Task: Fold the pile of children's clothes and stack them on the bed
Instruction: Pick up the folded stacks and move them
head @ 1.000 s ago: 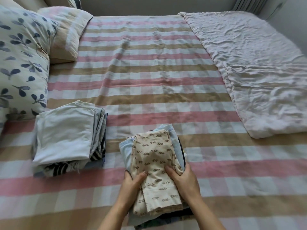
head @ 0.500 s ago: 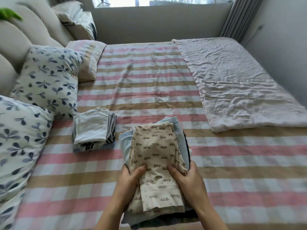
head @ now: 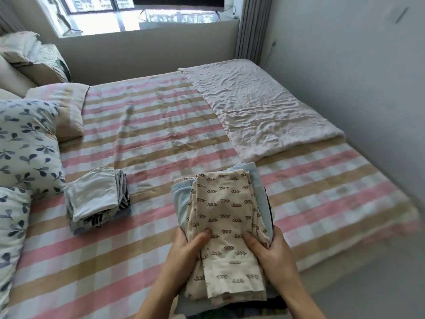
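The person holds a stack of folded clothes at the near edge of the bed. Its top piece is cream with small brown squiggles, over pale blue and dark layers. The left hand and right hand grip its sides, thumbs pressed on top and fingers curled underneath. A second folded stack, topped in white, lies on the striped sheet to the left, near a leaf-print pillow.
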`<action>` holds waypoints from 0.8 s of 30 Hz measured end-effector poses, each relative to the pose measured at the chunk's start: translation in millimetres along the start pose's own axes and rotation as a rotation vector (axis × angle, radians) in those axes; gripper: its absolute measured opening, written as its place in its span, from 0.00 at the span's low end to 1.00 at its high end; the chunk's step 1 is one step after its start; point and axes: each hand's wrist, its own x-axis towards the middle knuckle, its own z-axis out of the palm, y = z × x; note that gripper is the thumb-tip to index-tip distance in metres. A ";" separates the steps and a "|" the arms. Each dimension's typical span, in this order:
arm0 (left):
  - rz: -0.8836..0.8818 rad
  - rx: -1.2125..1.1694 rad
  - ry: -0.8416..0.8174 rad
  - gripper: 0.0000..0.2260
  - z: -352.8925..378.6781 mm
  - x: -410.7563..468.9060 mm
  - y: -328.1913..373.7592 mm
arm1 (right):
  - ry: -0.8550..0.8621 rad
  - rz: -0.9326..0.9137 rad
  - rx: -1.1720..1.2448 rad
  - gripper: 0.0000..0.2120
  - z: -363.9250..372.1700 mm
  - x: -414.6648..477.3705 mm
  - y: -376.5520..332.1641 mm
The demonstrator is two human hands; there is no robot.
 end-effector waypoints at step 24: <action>0.046 0.155 -0.533 0.32 324.4 -47.9 10.8 | 0.557 -0.002 0.118 0.31 -308.5 -87.1 64.4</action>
